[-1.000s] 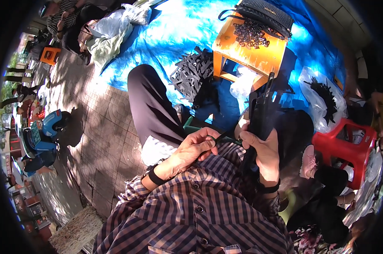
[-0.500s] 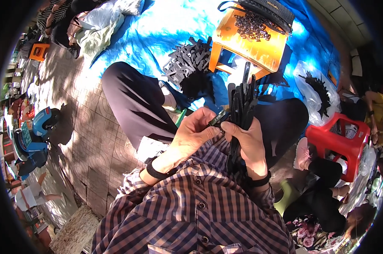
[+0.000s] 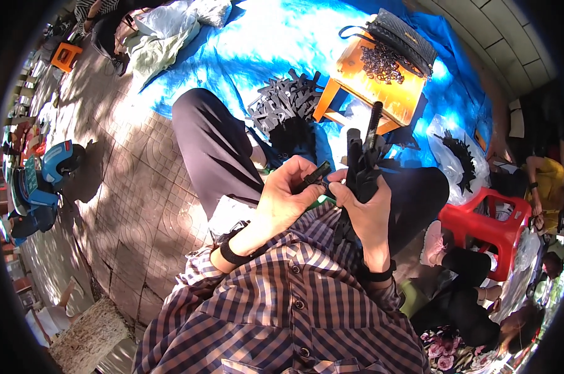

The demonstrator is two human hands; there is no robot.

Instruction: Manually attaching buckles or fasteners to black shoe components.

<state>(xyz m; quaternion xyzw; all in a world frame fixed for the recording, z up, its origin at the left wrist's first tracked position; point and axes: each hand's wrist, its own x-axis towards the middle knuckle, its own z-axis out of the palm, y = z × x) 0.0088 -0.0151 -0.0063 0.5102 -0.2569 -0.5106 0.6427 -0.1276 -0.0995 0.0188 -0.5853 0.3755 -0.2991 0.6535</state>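
In front of my lap, my left hand point(image 3: 282, 194) pinches a short dark strip point(image 3: 313, 176) between thumb and fingers. Its lower end meets the tips of my right hand point(image 3: 366, 215), where a tiny part is too small to make out. My right hand is closed around a bundle of black straps point(image 3: 360, 163) that stand up and hang below the fist. Beyond my knees lies a big pile of similar black straps point(image 3: 285, 103). On an orange stool point(image 3: 397, 103) rests a heap of small dark metal-looking pieces point(image 3: 381, 65).
A black woven pouch point(image 3: 403, 42) lies on the stool, which stands on a blue tarp point(image 3: 257, 37). To the right are a plastic bag of black pieces point(image 3: 459, 162), a red stool point(image 3: 481, 218) and seated people. Paving point(image 3: 145, 206) and a stone block point(image 3: 92, 336) are at left.
The view has swung slightly, so the surroundings sit differently. In my left hand the strip is turned and shows more of its length. The straps in my right hand lean differently.
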